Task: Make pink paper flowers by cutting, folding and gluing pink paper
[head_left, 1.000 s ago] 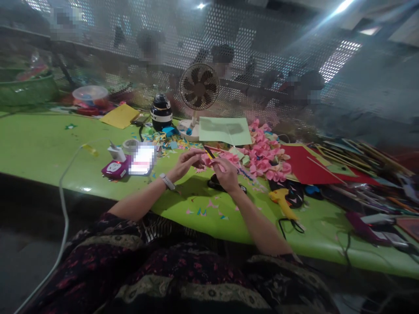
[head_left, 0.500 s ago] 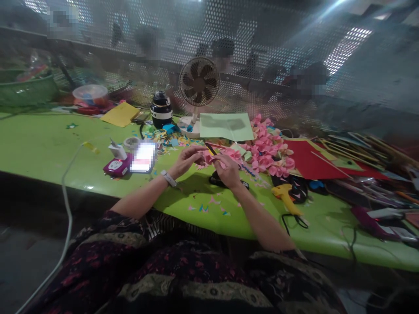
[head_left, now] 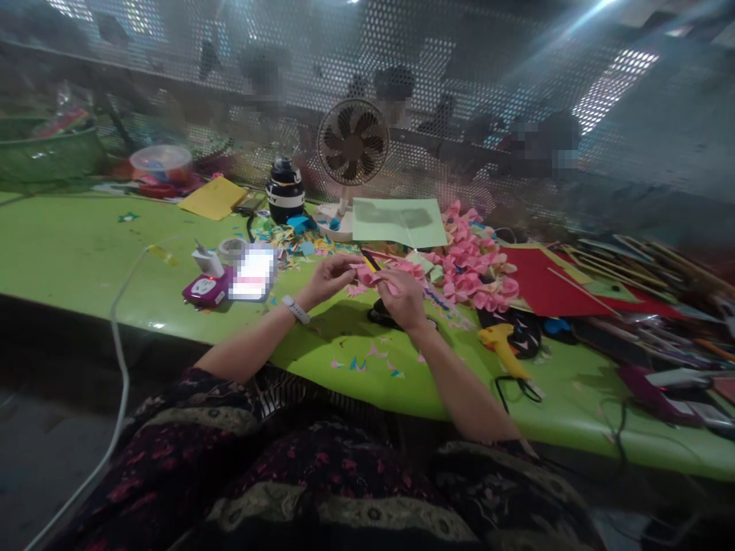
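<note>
My left hand [head_left: 328, 281], with a pale watch on its wrist, pinches the left side of a pink paper piece [head_left: 360, 280]. On the other side my right hand [head_left: 403, 297] is closed around a yellow-and-black stick-like tool [head_left: 370, 260], perhaps a pencil or a cutter, its dark end pointing up and left. The fingers of both hands almost meet at the pink paper, above the green table [head_left: 321, 360]. Below my right hand lies a black object [head_left: 383, 314], partly hidden. Behind the hands is a heap of pink paper flowers [head_left: 468, 256].
A yellow glue gun [head_left: 501, 348] lies to the right, beside red paper [head_left: 554, 287]. On the left are a lit phone [head_left: 251, 273] and a purple power socket [head_left: 205, 290]. A fan [head_left: 353, 143], a black jug [head_left: 285, 191] and paper scraps [head_left: 310, 246] stand or lie behind.
The camera view has shifted very slightly. Both hands stay together at the pink paper, with only small finger movement; the tool is still in my right hand.
</note>
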Tool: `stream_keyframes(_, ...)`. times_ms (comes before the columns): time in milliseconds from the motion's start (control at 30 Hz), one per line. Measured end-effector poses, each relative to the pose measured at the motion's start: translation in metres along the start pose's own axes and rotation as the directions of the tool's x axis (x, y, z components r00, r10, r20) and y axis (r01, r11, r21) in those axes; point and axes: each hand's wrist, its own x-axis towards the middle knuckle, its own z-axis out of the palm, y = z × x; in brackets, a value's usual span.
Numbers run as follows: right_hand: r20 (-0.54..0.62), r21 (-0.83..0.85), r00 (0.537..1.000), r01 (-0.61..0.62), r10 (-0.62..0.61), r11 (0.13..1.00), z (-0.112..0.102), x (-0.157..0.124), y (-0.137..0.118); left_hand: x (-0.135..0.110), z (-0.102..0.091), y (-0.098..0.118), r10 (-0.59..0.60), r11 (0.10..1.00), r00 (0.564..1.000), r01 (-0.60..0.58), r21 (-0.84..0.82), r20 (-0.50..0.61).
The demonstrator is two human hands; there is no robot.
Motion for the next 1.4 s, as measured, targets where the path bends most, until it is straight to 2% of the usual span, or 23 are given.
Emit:
stream_keyframes(100,0.055,-0.096,0.997,0.056,-0.051,0.994,-0.001,0.001,-0.001,-0.001,0.001,0.000,0.057,0.989,0.998,-0.060,0.136,0.027)
stream_keyframes(300,0.128,-0.171,0.986,0.124,-0.103,0.977,-0.001,-0.001,-0.003,-0.004,0.002,-0.003,0.129,0.940,0.976,-0.177,0.293,0.176)
stream_keyframes(400,0.112,-0.164,0.988,0.125,-0.107,0.978,-0.002,-0.001,-0.006,-0.004,0.001,-0.006,0.193,0.875,0.964,-0.254,0.412,0.183)
stream_keyframes(500,0.111,-0.139,0.990,0.096,-0.081,0.986,-0.006,0.000,-0.009,-0.004,-0.002,-0.007,0.241,0.770,0.950,-0.313,0.557,0.201)
stream_keyframes(667,0.130,-0.116,0.991,0.052,-0.037,0.992,-0.005,0.002,-0.014,-0.007,-0.005,-0.006,0.202,0.613,0.949,-0.316,0.724,0.243)
stream_keyframes(767,0.135,-0.111,0.990,0.060,-0.044,0.992,-0.002,0.002,-0.015,-0.009,-0.001,-0.006,0.147,0.586,0.946,-0.318,0.745,0.289)
stream_keyframes(833,0.122,-0.102,0.991,0.064,-0.051,0.993,-0.002,0.002,-0.015,-0.009,0.001,-0.008,0.117,0.626,0.954,-0.287,0.725,0.276)
stream_keyframes(933,0.051,-0.054,0.998,0.038,-0.035,0.998,-0.008,0.006,-0.013,-0.006,0.003,-0.012,0.104,0.782,0.985,-0.165,0.601,0.136)
stream_keyframes(1000,-0.032,0.022,0.999,-0.025,0.025,0.999,-0.014,0.010,-0.010,-0.002,0.003,-0.014,0.048,0.913,0.999,-0.053,0.405,0.023)
stream_keyframes(1067,-0.094,0.148,0.984,-0.135,0.150,0.980,-0.018,0.013,-0.006,0.001,0.002,-0.014,-0.062,0.982,0.997,0.069,0.175,-0.042)
stream_keyframes(1133,-0.071,0.309,0.947,-0.276,0.312,0.910,-0.018,0.015,0.000,0.003,0.001,-0.012,-0.167,0.986,0.984,0.168,0.011,-0.067)
stream_keyframes(1200,0.034,0.446,0.899,-0.405,0.437,0.798,-0.015,0.014,0.003,0.002,0.001,-0.008,-0.223,0.973,0.971,0.217,-0.073,-0.084)
stream_keyframes(1300,0.179,0.536,0.855,-0.499,0.486,0.681,-0.012,0.013,0.003,0.001,0.002,-0.005,-0.247,0.964,0.966,0.236,-0.122,-0.081)
stream_keyframes(1400,0.225,0.575,0.845,-0.517,0.485,0.634,-0.010,0.013,-0.001,-0.001,0.004,-0.004,-0.254,0.960,0.966,0.245,-0.133,-0.052)
